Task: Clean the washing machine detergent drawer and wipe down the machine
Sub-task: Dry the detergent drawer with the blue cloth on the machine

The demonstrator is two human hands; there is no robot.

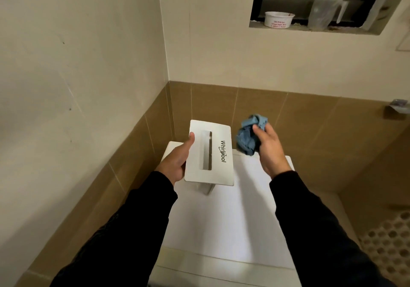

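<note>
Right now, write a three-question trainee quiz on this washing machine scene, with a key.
1. True or false: the detergent drawer is out of the washing machine.
2. Which hand grips the blue cloth? A) left B) right
3. Fill in: on the window ledge, a white tub stands beside a clear ____.

Key: 1 true, the left hand holds it above the top. 2 B, the right hand. 3 jug.
</note>
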